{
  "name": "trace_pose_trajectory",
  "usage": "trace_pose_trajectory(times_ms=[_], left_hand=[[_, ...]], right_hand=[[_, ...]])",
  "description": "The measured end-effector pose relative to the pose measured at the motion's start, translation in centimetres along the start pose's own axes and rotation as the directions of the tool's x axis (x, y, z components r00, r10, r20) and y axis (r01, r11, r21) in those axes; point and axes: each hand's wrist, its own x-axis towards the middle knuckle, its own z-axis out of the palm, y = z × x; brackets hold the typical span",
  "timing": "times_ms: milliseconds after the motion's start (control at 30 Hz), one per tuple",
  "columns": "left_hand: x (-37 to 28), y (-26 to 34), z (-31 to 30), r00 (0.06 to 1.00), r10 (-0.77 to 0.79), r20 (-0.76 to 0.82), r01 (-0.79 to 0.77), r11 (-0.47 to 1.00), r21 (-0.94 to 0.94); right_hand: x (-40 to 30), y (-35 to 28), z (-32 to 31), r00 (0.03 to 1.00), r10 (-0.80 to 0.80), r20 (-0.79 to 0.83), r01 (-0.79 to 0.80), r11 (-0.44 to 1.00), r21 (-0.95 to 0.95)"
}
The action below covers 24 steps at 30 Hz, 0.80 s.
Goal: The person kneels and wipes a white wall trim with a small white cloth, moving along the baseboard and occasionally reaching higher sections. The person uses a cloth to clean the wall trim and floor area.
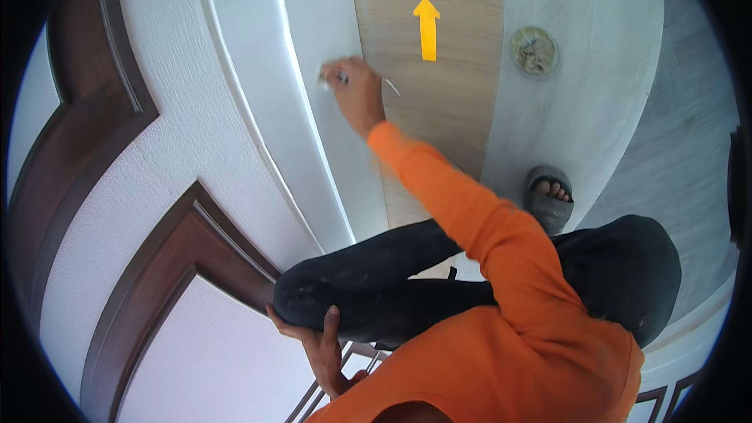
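Blurred by motion, my right hand reaches out with its fingers closed on a small whitish pad or cloth, held at the white baseboard beside the wood-look floor. A bit of something thin and white shows on the floor just right of the wrist. My left hand rests around my bent knee in dark trousers, thumb apart from the fingers. Over at the right, a round clear container holds a yellowish-grey wad or paste; what it is exactly I cannot tell.
A yellow arrow marks the wood-look floor. My slippered foot stands on the pale strip near the container. The textured white wall with dark wood moulding rises at the left, close to my knee.
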Motion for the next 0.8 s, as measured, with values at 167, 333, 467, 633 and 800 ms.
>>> trace_pose_trajectory(times_ms=[167,333,467,633,800], left_hand=[[0.3,0.3,0.2,1.000,0.001,-0.009,-0.001,1.000,-0.002],[0.5,0.6,0.3,1.000,-0.010,-0.015,0.010,1.000,-0.001],[0.6,0.4,0.4,1.000,-0.024,-0.010,0.024,1.000,-0.003],[0.6,0.7,0.5,0.999,-0.043,-0.016,0.043,0.999,-0.015],[0.1,0.9,0.3,0.997,-0.069,-0.015,0.069,0.997,-0.020]], right_hand=[[0.2,0.3,-0.2,0.998,-0.047,-0.048,0.047,0.999,-0.004],[1.0,-0.8,0.2,0.999,0.036,0.035,-0.037,0.999,0.030],[6.4,-1.7,0.4,0.969,-0.168,-0.181,0.158,0.985,-0.068],[5.4,-3.7,1.3,0.979,-0.157,-0.132,0.168,0.982,0.081],[6.8,-3.2,1.4,0.980,-0.148,-0.131,0.161,0.982,0.098]])
